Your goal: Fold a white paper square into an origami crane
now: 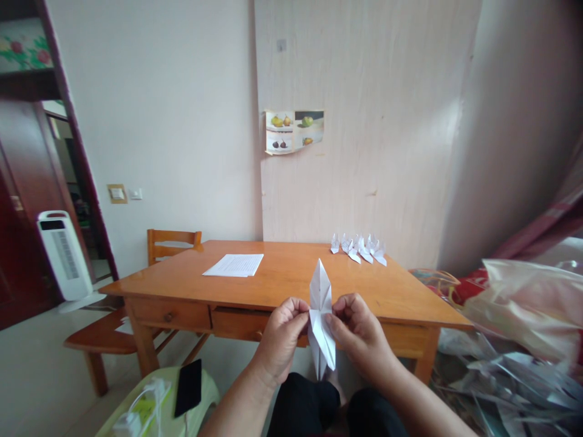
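Note:
A folded white paper piece [321,321] is held upright above my knees, its pointed tip up and two narrow flaps hanging down. My left hand [285,334] pinches its left edge between thumb and fingers. On the other side, my right hand [357,328] grips the right edge at about the same height, thumb on the paper's front. Several folded white paper figures [359,247] stand grouped at the back right of the wooden table [291,285]. A stack of printed sheets [234,265] lies at the table's back left.
A green stool [207,388] at the lower left holds a black phone [188,388] and white cables. Behind it are a wooden bench [102,334] and a chair [173,237]. Plastic bags [523,303] are piled at the right. One table drawer [239,325] sits slightly open.

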The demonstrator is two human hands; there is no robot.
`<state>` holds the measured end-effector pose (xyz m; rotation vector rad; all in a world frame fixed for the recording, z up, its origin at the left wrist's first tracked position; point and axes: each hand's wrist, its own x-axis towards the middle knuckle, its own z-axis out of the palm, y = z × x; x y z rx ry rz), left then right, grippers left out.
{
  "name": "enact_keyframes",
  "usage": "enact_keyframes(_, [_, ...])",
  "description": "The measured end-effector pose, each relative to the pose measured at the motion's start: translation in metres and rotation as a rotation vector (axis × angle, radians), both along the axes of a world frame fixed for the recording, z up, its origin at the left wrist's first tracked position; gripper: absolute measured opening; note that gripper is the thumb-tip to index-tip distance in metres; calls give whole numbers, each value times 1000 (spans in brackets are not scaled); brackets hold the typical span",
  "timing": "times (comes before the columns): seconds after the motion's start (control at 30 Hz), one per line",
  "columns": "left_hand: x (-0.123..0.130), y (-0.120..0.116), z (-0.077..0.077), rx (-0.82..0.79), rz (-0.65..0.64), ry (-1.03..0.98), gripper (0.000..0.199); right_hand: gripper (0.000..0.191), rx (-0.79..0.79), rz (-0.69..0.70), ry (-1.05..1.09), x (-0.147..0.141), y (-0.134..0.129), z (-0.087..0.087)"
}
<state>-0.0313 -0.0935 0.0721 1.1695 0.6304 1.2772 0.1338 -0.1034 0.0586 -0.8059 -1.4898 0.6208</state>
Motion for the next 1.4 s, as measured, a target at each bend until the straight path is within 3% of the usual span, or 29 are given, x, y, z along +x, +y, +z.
enact_keyframes(0.23, [1,-4,2,-25,0,-15,20,14,16,-20,-22,3,3,-5])
enact_keyframes(0.5, [-1,-6,4,-80,-62,-36,39,11,110,-72,-114,2,-2,-3])
enact_keyframes(0.73, [-2,-3,-1,-117,-113,-37,34,10,140,-71,-142,2,-4,-3])
enact_keyframes(0.97, [-1,-4,0,-25,-69,-39,28,22,-34,73,49,2,-2,-8])
enact_keyframes(1.17, [1,-4,-1,-10,-32,-44,29,26,-189,210,117,0,-7,-2])
enact_keyframes(1.4, [3,-7,1,31,-14,-30,25,30,-286,222,131,-2,-10,3])
